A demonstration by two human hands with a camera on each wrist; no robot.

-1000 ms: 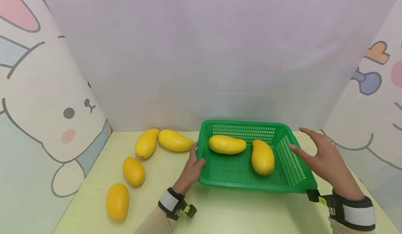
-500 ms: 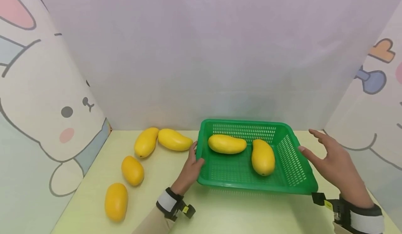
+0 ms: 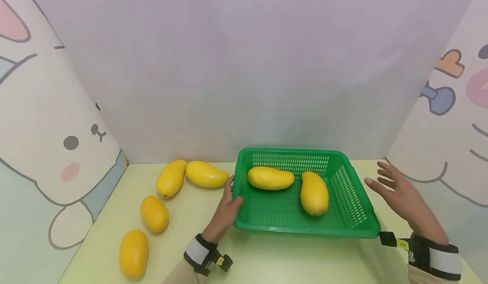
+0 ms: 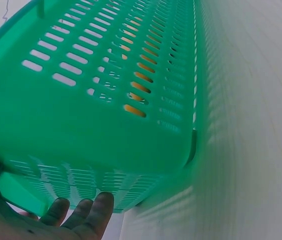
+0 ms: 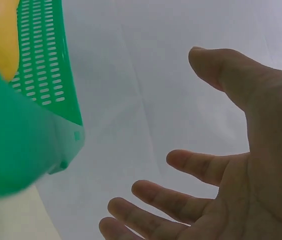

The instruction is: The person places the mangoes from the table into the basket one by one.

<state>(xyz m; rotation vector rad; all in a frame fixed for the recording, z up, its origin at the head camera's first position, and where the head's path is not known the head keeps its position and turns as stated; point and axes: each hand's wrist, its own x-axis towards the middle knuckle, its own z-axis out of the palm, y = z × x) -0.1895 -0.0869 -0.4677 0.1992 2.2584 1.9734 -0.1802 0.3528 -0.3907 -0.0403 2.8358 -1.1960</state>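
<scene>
A green plastic basket (image 3: 282,229) with slotted walls stands at the right of centre in the head view. My left hand (image 3: 225,211) grips its left end, thumb over the rim and fingers along the outside wall, as the left wrist view confirms with the fingertips (image 4: 101,205) against the slots. Inside the basket, one yellow mango (image 3: 270,178) lies sideways and another mango (image 3: 314,194) points toward me. Off the basket's right end, my right hand (image 3: 404,199) hovers with fingers spread, touching nothing; the right wrist view shows a gap between its palm (image 5: 261,185) and the basket.
Left of the basket, several more mangoes lie on the pale table (image 3: 190,224): a mango (image 3: 206,174) near my left fingers, a mango (image 3: 171,179), a mango (image 3: 154,214) and a mango (image 3: 133,254). A pale backdrop (image 3: 244,72) rises close behind the basket.
My right hand has moved off the basket's right rim, outward to the right, and its fingers have spread. The left hand keeps its hold; the head view has shifted slightly.
</scene>
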